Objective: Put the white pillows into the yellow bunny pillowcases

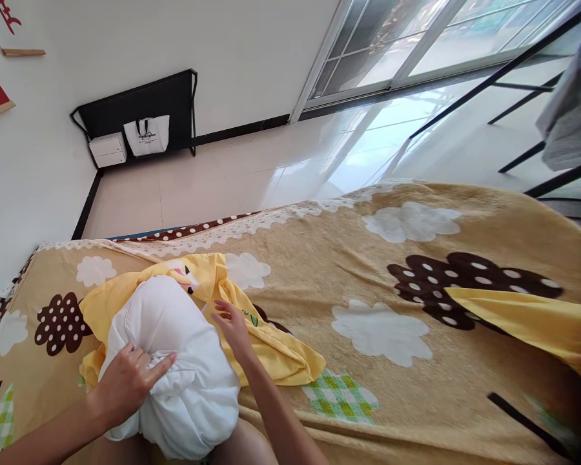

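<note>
A plump white pillow [174, 323], its cover bunched into folds, rests in front of me against my legs. My left hand [128, 381] is on its near left side, fingers curled into the fabric and one digit stretched across the folds. Beneath and around the pillow lies a yellow pillowcase-like cloth [281, 355] with a printed cartoon face at the far side. My right hand [232, 326] is at the pillow's right edge, over the yellow cloth, with fingers apart and nothing visible in them.
A tan blanket [314, 265] with cloud and dotted patches covers the bed. Another yellow cloth [523, 323] is at the right. By the wall, a black rack [140, 90] stands with a white bag [148, 135] and white box [108, 150]. A dark metal frame [494, 77] is at upper right.
</note>
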`<state>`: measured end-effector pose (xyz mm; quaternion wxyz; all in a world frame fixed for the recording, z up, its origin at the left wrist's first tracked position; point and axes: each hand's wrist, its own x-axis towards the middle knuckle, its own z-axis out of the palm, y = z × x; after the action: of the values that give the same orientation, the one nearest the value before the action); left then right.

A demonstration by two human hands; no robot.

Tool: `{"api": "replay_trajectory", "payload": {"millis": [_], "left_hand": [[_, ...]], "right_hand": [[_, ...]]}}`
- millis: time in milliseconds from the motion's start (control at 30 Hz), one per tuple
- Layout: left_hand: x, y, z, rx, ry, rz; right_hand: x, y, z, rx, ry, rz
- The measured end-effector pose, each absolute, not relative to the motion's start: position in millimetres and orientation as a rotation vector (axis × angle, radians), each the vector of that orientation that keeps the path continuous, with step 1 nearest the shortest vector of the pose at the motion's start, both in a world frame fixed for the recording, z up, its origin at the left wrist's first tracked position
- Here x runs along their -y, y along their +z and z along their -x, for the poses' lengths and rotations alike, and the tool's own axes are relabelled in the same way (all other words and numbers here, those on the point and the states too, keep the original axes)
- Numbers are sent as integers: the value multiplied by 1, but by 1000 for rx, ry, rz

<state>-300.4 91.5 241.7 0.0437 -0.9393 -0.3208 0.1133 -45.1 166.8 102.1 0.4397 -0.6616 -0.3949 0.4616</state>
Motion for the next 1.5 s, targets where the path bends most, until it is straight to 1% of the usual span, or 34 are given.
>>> {"api": "replay_trajectory", "payload": {"millis": [100, 167, 300, 400, 500, 567, 667, 767, 833, 933, 1067, 1133, 1267, 1333, 1400, 1467, 1500], "left_hand": [[-88, 255, 315, 946, 413, 2842], [-86, 266, 324, 937, 480, 2823], [-83, 278, 345, 957, 602, 2762], [-82, 285, 366, 982, 692, 2717], [-83, 304, 383, 1012, 774, 2698], [-86, 326, 385, 1026, 709, 2703], [-94, 364, 366, 978, 419, 2780], [-111, 391, 325, 863, 162, 2910], [-125, 396, 294, 826, 72, 2993], [-147, 381, 256, 870, 108, 3114], [-170, 341, 238, 868, 431, 3179], [-174, 322, 242, 833, 567, 3165], [-162, 291, 253, 712, 788, 3133], [-148, 279, 253, 595, 958, 3132], [-135, 269, 246, 491, 1162, 3149], [-131, 261, 235, 584, 1227, 3251], [-135, 259, 229, 724, 1160, 3322]], "right_hand": [[-181, 86, 86, 1057, 1003, 1793], [-187, 84, 107, 1195, 825, 1942], [-193, 87, 114, 1339, 489, 2129], [-190, 88, 92, 1346, 414, 2106], [-181, 97, 70, 1424, 361, 1994], [-176, 111, 62, 1479, 349, 1900], [-171, 143, 67, 1499, 401, 1775], [-169, 180, 88, 1365, 606, 1592], [-167, 200, 105, 1263, 794, 1440], [-160, 215, 123, 1217, 925, 1338], [-154, 202, 122, 1192, 920, 1394], [-155, 190, 111, 1173, 869, 1474], [-170, 175, 83, 1167, 631, 1727], [-180, 178, 73, 1133, 577, 1845], [-186, 188, 71, 1073, 580, 1875], [-184, 203, 80, 1105, 617, 1771], [-179, 211, 87, 1177, 639, 1675]]}}
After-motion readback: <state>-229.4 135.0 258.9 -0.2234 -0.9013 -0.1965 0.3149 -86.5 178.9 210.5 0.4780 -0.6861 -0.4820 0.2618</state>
